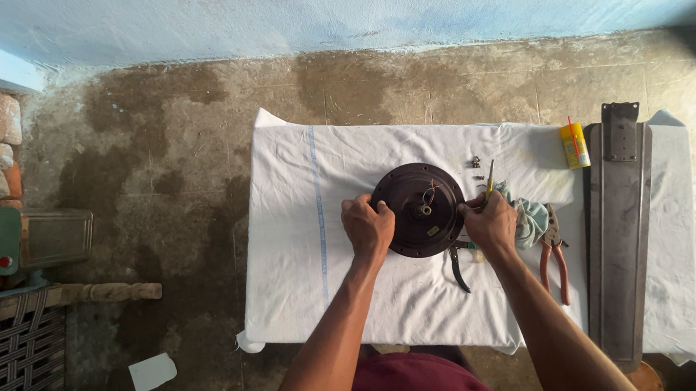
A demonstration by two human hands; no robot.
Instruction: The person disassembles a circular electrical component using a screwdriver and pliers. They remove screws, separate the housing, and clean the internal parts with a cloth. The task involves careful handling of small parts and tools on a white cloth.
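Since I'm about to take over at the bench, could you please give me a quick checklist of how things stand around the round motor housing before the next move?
1. Left hand gripping the rim of the motor housing: ok.
2. Right hand at the opposite rim, holding a yellow-handled screwdriver: ok.
3. Housing lying flat on the white cloth: ok.
4. Loose screws lying apart from the housing: ok.
5. Pliers beside the right hand: ok.
6. Screwdriver tip seated on a screw: cannot tell.

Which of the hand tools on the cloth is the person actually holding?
The yellow-handled screwdriver, gripped in the right hand at the fan motor's rim. The red-handled pliers and the dark-handled tool lie untouched.
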